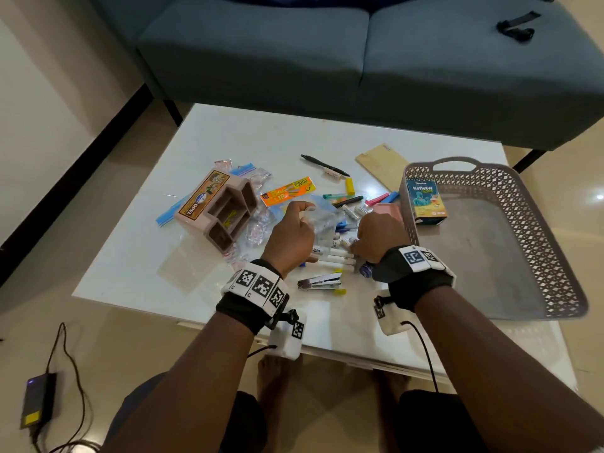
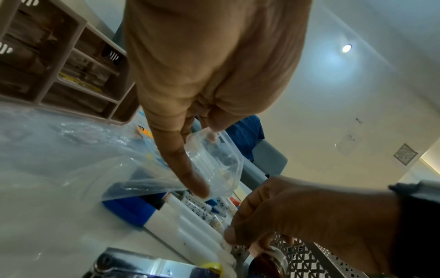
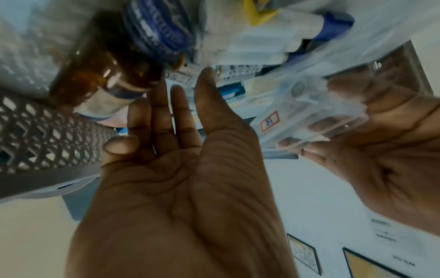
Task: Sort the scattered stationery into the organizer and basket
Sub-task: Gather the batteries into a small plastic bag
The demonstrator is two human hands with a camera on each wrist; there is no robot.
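Observation:
My left hand (image 1: 292,225) holds a small clear plastic box (image 1: 322,220) above the pile, its thumb and fingers curled round the box (image 2: 214,161). My right hand (image 1: 376,235) reaches down with straight fingers (image 3: 166,112) and an empty palm, its tips touching the white markers (image 1: 336,256). The brown organizer (image 1: 219,210) lies on its side to the left. At the right stands the grey lattice basket (image 1: 529,230), with a Koflet-H carton (image 1: 426,201) inside. A silver stapler (image 1: 320,282) lies near my wrists.
A brown bottle with a blue cap (image 3: 114,62) lies by my right wrist, against the basket's wall (image 3: 47,141). Pens, highlighters, an orange packet (image 1: 287,191), zip bags and a tan envelope (image 1: 382,165) are strewn over the white table (image 1: 130,273). A blue sofa stands behind.

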